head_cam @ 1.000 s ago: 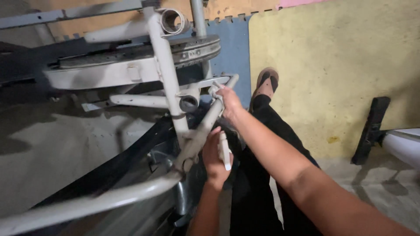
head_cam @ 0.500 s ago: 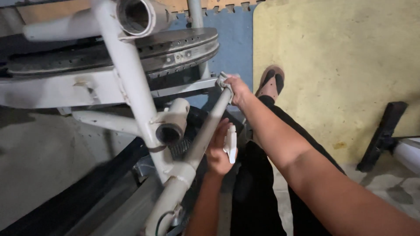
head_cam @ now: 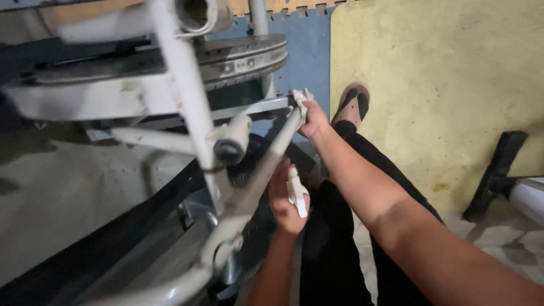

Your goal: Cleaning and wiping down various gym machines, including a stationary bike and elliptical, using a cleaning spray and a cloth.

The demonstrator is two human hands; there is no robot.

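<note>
— Floor covering noted?
— Yellow foam floor mat [head_cam: 442, 85], scuffed, beside a blue foam mat panel [head_cam: 309, 62].
— Other items?
— Black angled metal foot [head_cam: 496, 173] at right, joined to a white tube [head_cam: 530, 195]. Grey concrete floor [head_cam: 62, 192] at left.

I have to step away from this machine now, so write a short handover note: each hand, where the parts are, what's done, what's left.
Left hand: shut on a small white handle piece, held beside the slanted white frame tube.
Right hand: arm stretched forward, gripping the upper end of that tube where it meets a flat grey crossbar.
Parts: the white tubular frame sits close in front, with a dark round disc behind it. A foot in a sandal rests on the yellow floor mat.
Done: both hands are in place on the frame.
Left: the white piece looks not yet fitted; its mount is hidden.
</note>
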